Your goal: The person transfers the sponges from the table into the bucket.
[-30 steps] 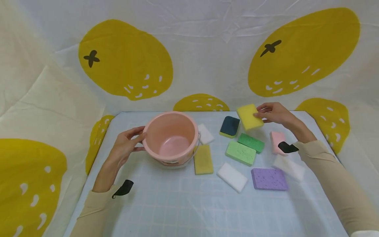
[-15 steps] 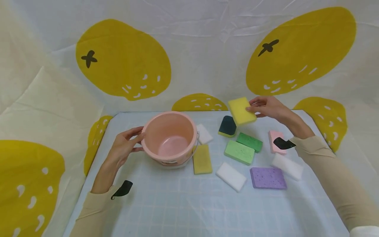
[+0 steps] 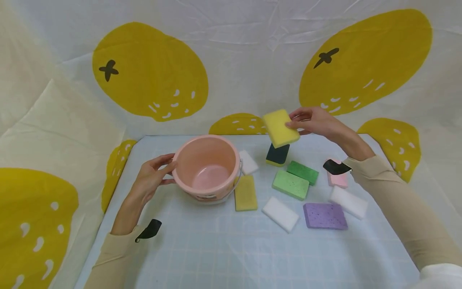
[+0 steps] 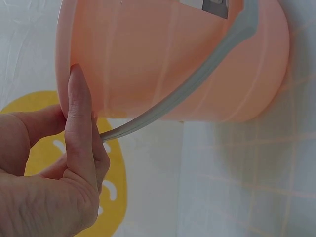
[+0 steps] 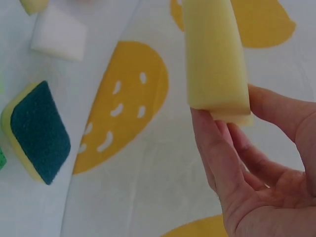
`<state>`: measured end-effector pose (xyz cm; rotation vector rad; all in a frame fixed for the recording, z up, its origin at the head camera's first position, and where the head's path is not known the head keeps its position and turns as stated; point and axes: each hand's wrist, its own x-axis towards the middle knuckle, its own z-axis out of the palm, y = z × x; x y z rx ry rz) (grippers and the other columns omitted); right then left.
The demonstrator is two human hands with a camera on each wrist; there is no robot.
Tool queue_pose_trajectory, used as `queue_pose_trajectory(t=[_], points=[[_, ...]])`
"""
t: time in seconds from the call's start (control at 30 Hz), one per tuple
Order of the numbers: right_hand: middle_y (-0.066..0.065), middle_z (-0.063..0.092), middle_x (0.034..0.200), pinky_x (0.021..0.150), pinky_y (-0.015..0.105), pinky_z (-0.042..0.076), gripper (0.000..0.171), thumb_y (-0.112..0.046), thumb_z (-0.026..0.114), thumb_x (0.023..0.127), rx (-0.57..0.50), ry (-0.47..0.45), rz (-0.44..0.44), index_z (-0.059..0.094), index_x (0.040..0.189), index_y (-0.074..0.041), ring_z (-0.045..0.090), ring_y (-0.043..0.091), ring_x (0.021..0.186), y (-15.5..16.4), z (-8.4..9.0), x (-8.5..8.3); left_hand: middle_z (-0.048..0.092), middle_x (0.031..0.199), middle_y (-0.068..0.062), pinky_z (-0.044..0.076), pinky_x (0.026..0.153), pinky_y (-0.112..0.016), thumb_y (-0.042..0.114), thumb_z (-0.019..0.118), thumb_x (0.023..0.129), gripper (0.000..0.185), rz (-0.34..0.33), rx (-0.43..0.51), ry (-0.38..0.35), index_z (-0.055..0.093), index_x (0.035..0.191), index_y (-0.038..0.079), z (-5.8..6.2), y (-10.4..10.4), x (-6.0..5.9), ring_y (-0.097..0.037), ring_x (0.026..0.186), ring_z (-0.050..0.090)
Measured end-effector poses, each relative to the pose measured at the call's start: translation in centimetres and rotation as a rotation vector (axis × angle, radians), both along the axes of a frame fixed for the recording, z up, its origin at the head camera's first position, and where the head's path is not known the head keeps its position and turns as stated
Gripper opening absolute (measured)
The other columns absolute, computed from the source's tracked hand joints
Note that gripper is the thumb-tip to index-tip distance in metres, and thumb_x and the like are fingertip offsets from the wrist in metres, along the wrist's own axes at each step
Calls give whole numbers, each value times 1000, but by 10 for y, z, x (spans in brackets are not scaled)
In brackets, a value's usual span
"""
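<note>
A yellow sponge (image 3: 280,128) is pinched between the thumb and fingers of my right hand (image 3: 317,122), raised above the back of the table. In the right wrist view the sponge (image 5: 215,59) is seen edge-on, gripped at its lower end. My left hand (image 3: 153,176) holds the rim of a pink bucket (image 3: 205,192) at its left side, thumb on one face and fingers on the other. The left wrist view shows the bucket's grey handle (image 4: 197,79) hanging beside those fingers. Bare floor is visible inside the bucket. Below the raised sponge lies a dark-topped scouring sponge (image 3: 278,154).
Right of the bucket lie a mustard sponge (image 3: 246,193), white sponges (image 3: 280,214), a light green sponge (image 3: 290,184), a dark green one (image 3: 302,172), a purple one (image 3: 325,216) and a pink one (image 3: 337,180). A fruit-printed curtain (image 3: 252,60) rises behind the table.
My right hand has carried the yellow sponge left and upward, from beside the dark-topped sponge to above it. My left hand and the bucket have stayed in place.
</note>
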<state>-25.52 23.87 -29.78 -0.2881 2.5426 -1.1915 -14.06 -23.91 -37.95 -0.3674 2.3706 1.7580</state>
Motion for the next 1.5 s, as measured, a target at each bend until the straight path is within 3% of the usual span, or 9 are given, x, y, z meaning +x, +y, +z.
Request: queue_pose_trajectory(t=[0.23, 0.6, 0.87, 1.13, 1.5], points=[[16, 64, 125, 90, 38, 61, 53, -37, 74, 96, -18, 24, 43, 61, 134, -3, 62, 27, 106, -27, 11, -1, 49, 148, -15, 62, 80, -31, 31, 67, 101, 57, -5, 36, 16, 51, 152, 10, -2, -3, 0, -15, 101, 64], [16, 63, 124, 89, 36, 61, 51, -34, 74, 96, -39, 31, 122, 61, 134, -3, 62, 29, 105, -64, 17, -7, 49, 148, -16, 62, 79, -31, 30, 68, 101, 57, -5, 55, 31, 51, 152, 9, -4, -3, 2, -11, 96, 66], [13, 66, 118, 85, 34, 62, 45, -31, 78, 94, -96, 20, 159, 65, 129, -6, 65, 26, 99, -92, 16, -4, 49, 149, -17, 62, 79, -32, 30, 68, 101, 58, -8, 58, 30, 51, 152, 9, -3, -4, 1, -12, 96, 66], [13, 67, 118, 83, 36, 63, 42, -27, 80, 91, -143, 13, 210, 67, 125, -6, 64, 25, 104, -118, 13, -3, 48, 148, -17, 62, 79, -32, 29, 69, 100, 59, -13, 64, 35, 50, 152, 7, -3, -5, 2, -13, 96, 65], [11, 69, 117, 86, 39, 62, 36, -23, 76, 94, -156, -22, 371, 68, 125, -6, 67, 24, 103, -156, 6, -4, 50, 146, -17, 62, 79, -33, 27, 68, 101, 57, -7, 63, 27, 51, 151, 7, -3, -4, 0, -15, 97, 65]])
